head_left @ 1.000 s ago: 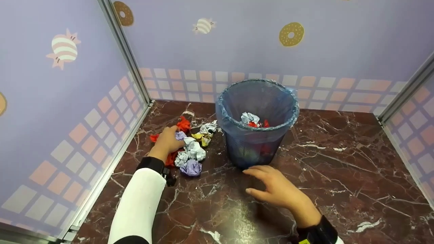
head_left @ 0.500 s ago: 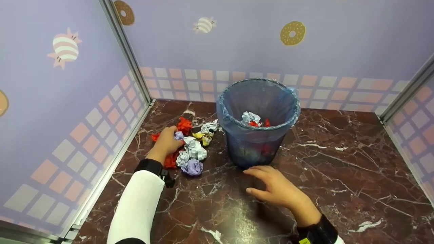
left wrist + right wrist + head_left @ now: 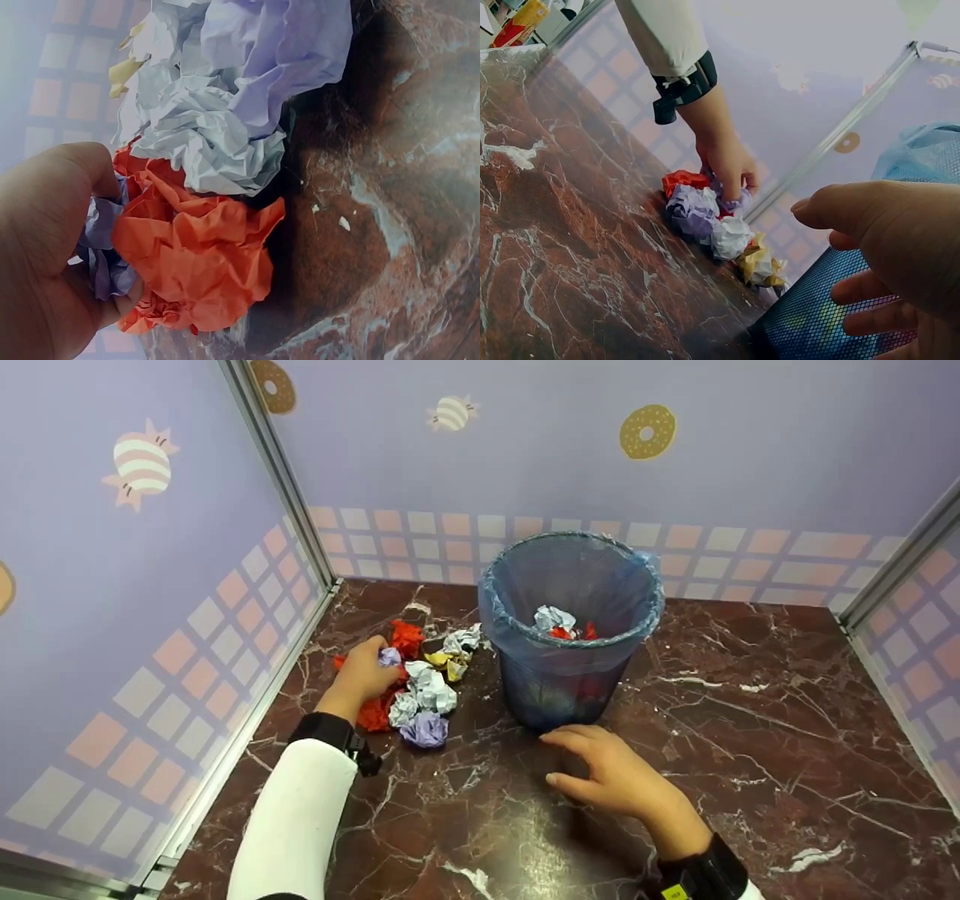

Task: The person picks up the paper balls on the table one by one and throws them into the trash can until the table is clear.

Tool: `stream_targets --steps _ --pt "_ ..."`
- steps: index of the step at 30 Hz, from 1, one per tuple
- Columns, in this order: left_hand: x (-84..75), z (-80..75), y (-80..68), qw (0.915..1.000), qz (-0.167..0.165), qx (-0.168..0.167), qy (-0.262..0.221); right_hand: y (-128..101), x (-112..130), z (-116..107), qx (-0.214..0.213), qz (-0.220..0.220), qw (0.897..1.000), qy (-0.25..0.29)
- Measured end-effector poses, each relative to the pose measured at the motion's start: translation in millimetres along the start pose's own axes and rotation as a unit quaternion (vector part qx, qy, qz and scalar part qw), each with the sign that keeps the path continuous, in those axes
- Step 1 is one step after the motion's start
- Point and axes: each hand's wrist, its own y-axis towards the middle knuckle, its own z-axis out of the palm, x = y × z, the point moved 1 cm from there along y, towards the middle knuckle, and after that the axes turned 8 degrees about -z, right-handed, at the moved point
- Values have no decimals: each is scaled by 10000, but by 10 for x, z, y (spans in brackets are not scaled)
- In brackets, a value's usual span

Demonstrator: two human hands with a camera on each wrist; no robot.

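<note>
A dark red marble desk (image 3: 750, 720) sits boxed in by lilac walls (image 3: 525, 450) printed with donuts and sweets. A blue mesh bin (image 3: 570, 660) with a bag liner stands mid-desk, crumpled paper inside. Left of it lies a pile of paper balls (image 3: 427, 690). The left hand (image 3: 360, 675) pinches a small purple ball (image 3: 389, 657) at the pile's edge. The right hand (image 3: 615, 776) rests near the bin's base, fingers relaxed, holding nothing.

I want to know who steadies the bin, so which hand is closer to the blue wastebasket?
Right. The right hand lies open on the tabletop just in front of the wastebasket base. The left hand is off to the basket's left, gripping a purple paper ball in the pile.
</note>
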Motion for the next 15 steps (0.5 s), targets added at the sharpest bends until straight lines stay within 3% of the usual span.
stream_targets --steps 8,15 --pt "-16 -187 3 9990 189 -341 206 -5 -16 -29 -68 7 10000 -62" --pt "-130 -376 4 9992 151 -241 271 -12 -46 -77 -118 13 9999 -12"
